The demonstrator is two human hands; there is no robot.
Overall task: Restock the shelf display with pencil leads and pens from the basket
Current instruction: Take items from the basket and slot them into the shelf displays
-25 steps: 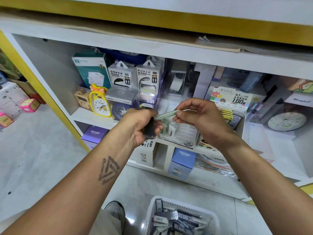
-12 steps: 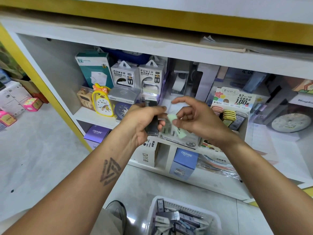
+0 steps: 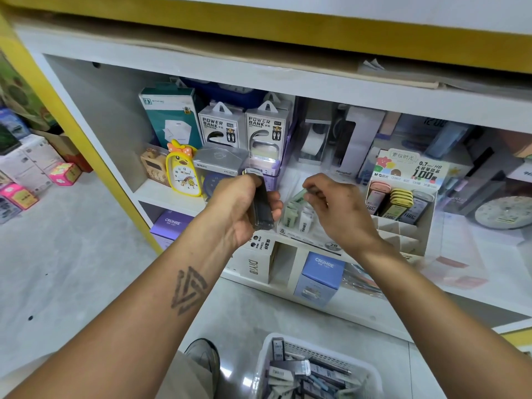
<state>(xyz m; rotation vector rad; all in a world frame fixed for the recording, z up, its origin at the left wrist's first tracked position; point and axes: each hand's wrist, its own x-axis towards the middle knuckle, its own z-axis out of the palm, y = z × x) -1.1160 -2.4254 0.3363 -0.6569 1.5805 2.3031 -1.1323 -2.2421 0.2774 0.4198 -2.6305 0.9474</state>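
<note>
White shelving with yellow trim filled the view, grey tile floor below. Your left hand gripped a stack of dark pencil lead cases, fingers curled round it, held upright in front of the middle shelf. Your right hand pinched a pale green lead case between thumb and fingertips, tilted, just over the clear display tray. That tray held a few more pale green and white cases standing in its slots; a 2B label showed on its front edge. Just right of it, a tiered cardboard display box marked 0.7 HB 100 held pink, yellow and dark lead cases in its far row; its near compartments showed only dividers. Far left on the shelf stood two power bank boxes, a teal box and a yellow duck clock. Lower shelf held a blue CRUHRE box and a purple one. Near you on the floor, a white plastic basket held a jumble of dark lead cases and pens, count unclear. A shoe showed just left of the basket.
</note>
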